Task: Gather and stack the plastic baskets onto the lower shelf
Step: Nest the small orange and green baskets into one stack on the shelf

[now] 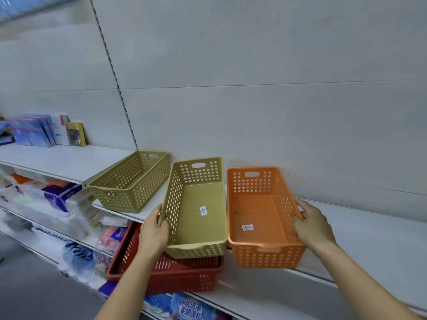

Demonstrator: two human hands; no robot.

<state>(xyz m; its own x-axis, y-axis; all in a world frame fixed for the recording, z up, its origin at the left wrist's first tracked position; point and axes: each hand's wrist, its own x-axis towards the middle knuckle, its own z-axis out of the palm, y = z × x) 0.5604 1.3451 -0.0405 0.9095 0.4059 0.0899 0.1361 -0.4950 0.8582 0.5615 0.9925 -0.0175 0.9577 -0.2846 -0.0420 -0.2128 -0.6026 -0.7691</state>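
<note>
Head view: olive basket (196, 211) and orange basket (261, 215) lie lengthwise toward the wall.

Head view, looking down, near shelf (369, 245).

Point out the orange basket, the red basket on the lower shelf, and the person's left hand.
orange basket (256, 218): head view, on its inside floor.
red basket (184, 277): head view, on its slotted front wall.
left hand (153, 232): head view, on the back of the hand gripping the olive basket (198, 215).
</note>
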